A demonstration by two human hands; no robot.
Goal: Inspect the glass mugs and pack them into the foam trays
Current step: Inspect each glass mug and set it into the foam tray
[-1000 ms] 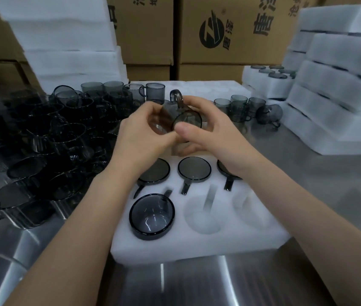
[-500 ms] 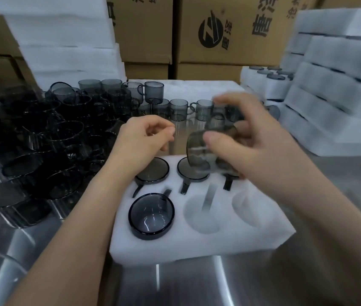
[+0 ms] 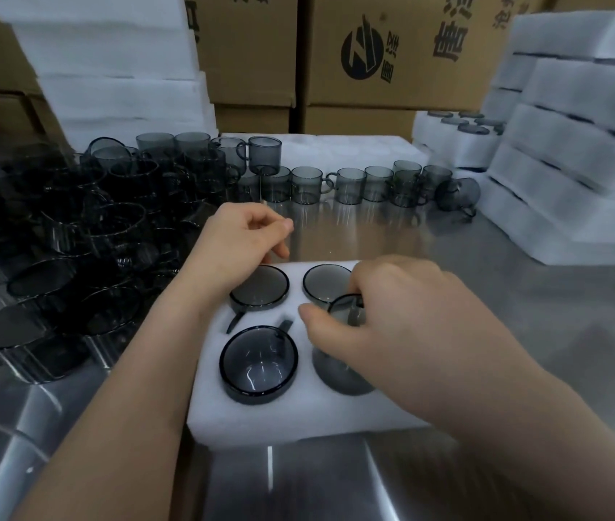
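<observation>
A white foam tray [image 3: 298,415] lies in front of me on the steel table. Smoky grey glass mugs sit in its pockets: one at the front left [image 3: 259,364], two in the back row [image 3: 261,285] [image 3: 323,282]. My right hand [image 3: 385,325] grips another grey mug [image 3: 343,374] by its handle and rim, low over the front middle pocket. My left hand [image 3: 240,244] hovers over the tray's back left corner, fingers loosely curled and holding nothing. My right hand and forearm hide the tray's right side.
A heap of dark glass mugs [image 3: 73,238] fills the table to the left. A row of upright mugs [image 3: 351,184] stands beyond the tray. Stacks of white foam trays [image 3: 576,163] rise at the right and back left [image 3: 110,69]; cardboard boxes [image 3: 392,50] stand behind.
My right hand has carried the mug from chest height down into the tray's front middle pocket. My left hand let go of it and stays near the tray's back left.
</observation>
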